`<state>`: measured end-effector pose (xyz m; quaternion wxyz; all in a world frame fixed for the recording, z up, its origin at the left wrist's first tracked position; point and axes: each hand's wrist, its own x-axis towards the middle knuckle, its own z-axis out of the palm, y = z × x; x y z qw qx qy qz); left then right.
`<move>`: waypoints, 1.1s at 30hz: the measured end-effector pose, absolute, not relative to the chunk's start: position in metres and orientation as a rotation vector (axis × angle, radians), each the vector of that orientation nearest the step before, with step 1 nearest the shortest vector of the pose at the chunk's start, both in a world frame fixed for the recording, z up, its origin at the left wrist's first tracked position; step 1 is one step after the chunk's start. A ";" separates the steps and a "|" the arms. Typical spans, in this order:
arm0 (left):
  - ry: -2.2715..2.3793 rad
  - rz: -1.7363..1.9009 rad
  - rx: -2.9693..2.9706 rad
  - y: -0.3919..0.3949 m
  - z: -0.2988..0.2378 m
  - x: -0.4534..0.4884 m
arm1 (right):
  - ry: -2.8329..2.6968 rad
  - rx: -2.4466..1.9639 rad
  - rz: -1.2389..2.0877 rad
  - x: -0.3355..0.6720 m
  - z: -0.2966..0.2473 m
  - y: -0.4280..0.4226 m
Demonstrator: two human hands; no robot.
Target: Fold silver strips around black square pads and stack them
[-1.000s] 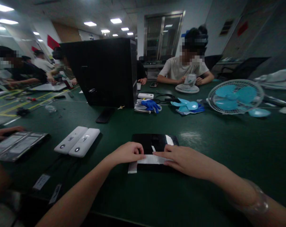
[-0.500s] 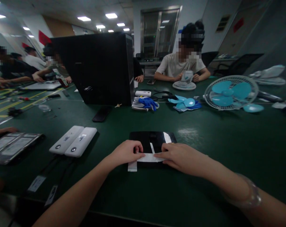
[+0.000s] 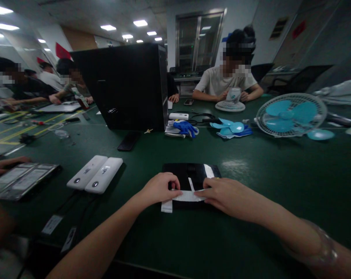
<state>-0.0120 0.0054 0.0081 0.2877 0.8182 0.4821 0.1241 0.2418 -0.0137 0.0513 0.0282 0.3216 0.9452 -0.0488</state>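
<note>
A flat black slab lies on the green table just in front of me. Across its near edge runs a white paper strip, one end hanging off at the left. My left hand is curled, its fingertips pressing the strip's left part. My right hand lies over the strip's right part with fingers pinched on it. A second short white strip stands up between the two hands.
Two white oblong devices lie to the left, beside flat trays touched by another person's hand. A black computer case, blue gloves, loose fan blades and a blue fan stand farther back. Several people sit around the tables.
My right hand has slid a little to the right along the strip. The left hand stays curled at the strip's left part.
</note>
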 end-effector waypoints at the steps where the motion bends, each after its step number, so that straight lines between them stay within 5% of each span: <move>1: 1.282 0.353 2.187 0.006 0.007 -0.012 | 2.920 0.995 -0.159 0.242 0.051 -0.013; 33: 1.343 0.191 2.282 0.006 0.010 -0.012 | 2.861 1.025 -0.182 0.234 0.049 -0.020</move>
